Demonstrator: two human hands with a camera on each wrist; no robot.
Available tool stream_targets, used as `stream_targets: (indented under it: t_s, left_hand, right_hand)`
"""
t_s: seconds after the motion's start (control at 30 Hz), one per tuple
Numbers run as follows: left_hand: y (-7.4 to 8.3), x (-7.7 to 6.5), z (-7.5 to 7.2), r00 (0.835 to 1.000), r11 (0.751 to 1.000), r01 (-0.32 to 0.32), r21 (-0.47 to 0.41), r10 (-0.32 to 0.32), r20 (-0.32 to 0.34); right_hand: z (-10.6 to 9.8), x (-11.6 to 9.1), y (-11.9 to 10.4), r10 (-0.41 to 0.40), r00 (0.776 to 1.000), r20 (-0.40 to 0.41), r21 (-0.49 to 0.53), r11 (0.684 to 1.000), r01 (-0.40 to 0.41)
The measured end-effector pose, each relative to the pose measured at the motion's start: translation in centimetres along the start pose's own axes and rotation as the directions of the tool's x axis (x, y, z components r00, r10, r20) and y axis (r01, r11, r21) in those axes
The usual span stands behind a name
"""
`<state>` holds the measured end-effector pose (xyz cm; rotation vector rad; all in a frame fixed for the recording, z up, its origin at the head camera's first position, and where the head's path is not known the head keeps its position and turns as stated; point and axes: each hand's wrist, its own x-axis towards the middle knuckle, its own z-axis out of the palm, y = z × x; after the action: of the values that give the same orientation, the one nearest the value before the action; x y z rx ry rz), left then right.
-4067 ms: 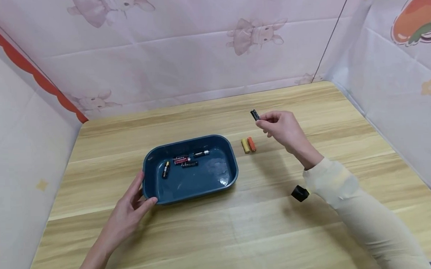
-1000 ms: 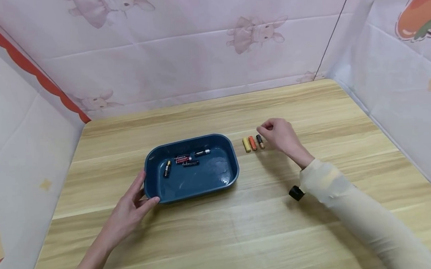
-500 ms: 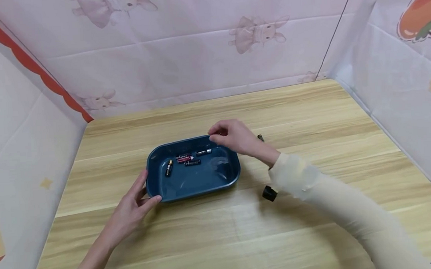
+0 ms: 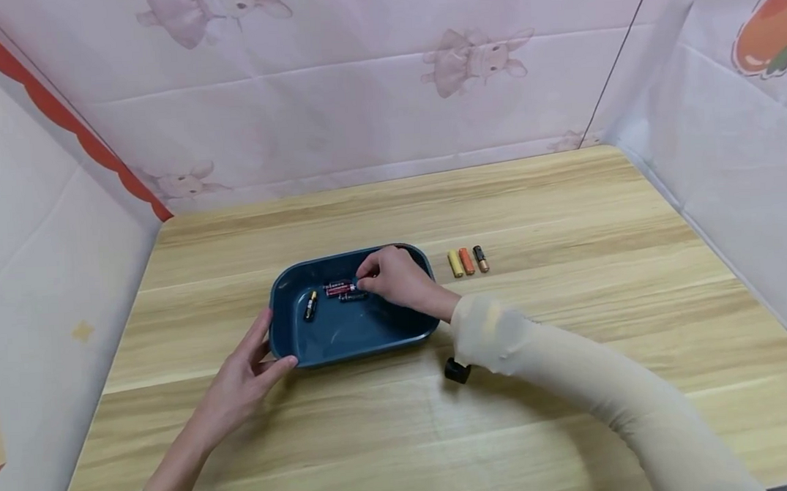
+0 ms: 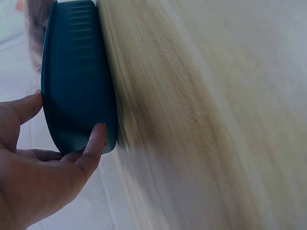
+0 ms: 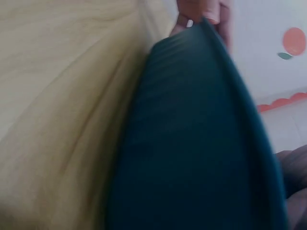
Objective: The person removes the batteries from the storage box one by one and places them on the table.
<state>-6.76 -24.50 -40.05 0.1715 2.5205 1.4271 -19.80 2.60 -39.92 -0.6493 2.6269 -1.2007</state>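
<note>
Left hand (image 4: 237, 384): fingers and thumb spread, touching blue tray (image 4: 334, 337) at its left end. Red battery (image 4: 338, 290) inside, just left of right fingertips. Right hand (image 4: 398, 278): reaching over rim, thumb and forefinger close together; cannot tell whether pinching anything.

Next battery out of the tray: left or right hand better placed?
Right, I'd say. The right hand reaches into the blue tray beside the red batteries, on the side nearer the three-battery row. The left hand touches the tray's left end, farther from both.
</note>
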Motion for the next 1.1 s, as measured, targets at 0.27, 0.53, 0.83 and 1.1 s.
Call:
stream_targets:
  t_s: [0.27, 0.53, 0.83, 1.1]
  left_hand:
    - [-0.1, 0.1, 0.1, 1.0, 1.0, 0.001, 0.003, -0.001, -0.001]
    - [-0.1, 0.0, 0.1, 1.0, 1.0, 0.012, 0.007, -0.012, -0.011]
    - [-0.1, 0.0, 0.1, 1.0, 1.0, 0.005, 0.004, -0.005, -0.008]
    - [-0.1, 0.1, 0.1, 1.0, 1.0, 0.019, 0.008, -0.019, -0.01]
  right_hand:
    - [1.4, 0.1, 0.3, -0.008, 0.999, 0.051, -0.088, 0.996, 0.013]
    - [2.0, 0.3, 0.2, 0.014, 0.991, 0.131, -0.223, 0.975, 0.016]
    - [1.2, 0.0, -0.1, 0.018, 0.995, 0.102, -0.185, 0.983, 0.001]
    - [-2.9, -0.8, -1.2, 0.007, 1.0, 0.01, 0.012, 1.0, -0.007]
